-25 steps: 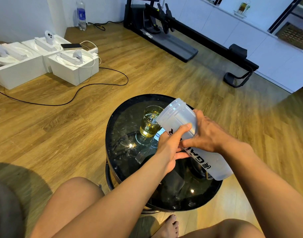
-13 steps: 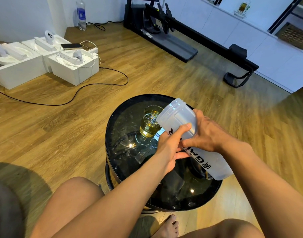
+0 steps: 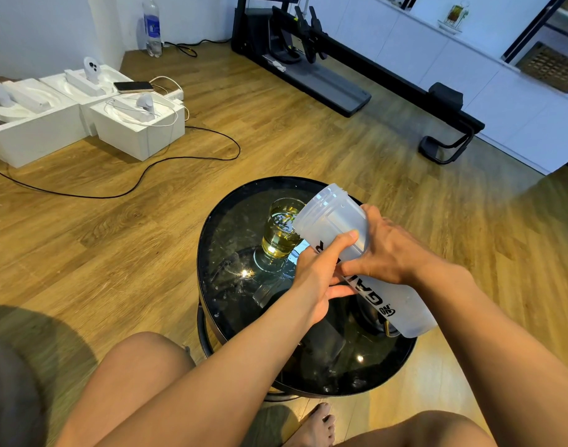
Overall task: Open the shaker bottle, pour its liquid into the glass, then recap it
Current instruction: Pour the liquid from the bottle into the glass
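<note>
Both hands clasp the shaker bottle (image 3: 335, 217) at its middle: the left hand (image 3: 319, 275) from below with its thumb laid up the wall, the right hand (image 3: 389, 253) wrapped over from the far side. The bottle is uncapped and tilted, its long axis running from the base, low and near on the right, up and away to the open mouth, which hangs just over the rim of the glass (image 3: 281, 235). The glass stands partly full of yellow liquid on the round black table (image 3: 211, 253). The bottle looks nearly drained, so righting it likely comes next.

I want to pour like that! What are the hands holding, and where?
The tilted, frosted plastic shaker bottle: left hand and right hand both grip its middle.
</note>
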Demonstrator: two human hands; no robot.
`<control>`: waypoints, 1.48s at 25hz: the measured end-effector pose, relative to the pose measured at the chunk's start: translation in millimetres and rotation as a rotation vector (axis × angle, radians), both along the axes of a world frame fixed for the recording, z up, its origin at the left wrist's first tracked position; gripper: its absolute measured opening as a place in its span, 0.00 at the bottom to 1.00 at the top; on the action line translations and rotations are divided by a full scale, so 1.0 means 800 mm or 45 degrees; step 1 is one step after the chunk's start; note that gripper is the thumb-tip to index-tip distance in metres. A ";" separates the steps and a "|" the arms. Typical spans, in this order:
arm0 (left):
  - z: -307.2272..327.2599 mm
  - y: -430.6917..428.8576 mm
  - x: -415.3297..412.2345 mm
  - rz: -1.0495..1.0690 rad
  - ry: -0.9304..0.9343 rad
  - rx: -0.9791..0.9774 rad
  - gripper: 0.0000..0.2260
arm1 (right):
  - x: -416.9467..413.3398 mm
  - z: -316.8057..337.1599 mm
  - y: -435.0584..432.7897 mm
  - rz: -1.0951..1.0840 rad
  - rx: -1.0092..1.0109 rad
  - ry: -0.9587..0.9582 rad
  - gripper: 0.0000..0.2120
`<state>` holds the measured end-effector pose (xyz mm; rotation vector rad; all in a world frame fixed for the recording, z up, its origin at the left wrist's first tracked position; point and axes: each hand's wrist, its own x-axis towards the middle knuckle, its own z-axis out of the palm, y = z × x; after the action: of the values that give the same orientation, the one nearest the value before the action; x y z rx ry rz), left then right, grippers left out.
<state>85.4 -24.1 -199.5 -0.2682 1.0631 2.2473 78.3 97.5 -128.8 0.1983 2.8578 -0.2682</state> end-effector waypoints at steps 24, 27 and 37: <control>-0.001 0.000 -0.001 -0.006 0.006 0.008 0.12 | 0.001 0.007 -0.004 -0.002 0.025 -0.028 0.44; -0.002 0.000 -0.001 -0.006 0.009 0.004 0.12 | 0.001 0.007 -0.005 -0.004 0.024 -0.032 0.44; -0.003 0.000 -0.002 -0.009 0.020 0.008 0.13 | 0.001 0.008 -0.005 0.002 0.013 -0.032 0.45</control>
<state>83.9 -24.3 -202.2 -0.2436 1.0634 2.2493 79.2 93.7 -122.7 0.2001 2.8348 -0.2493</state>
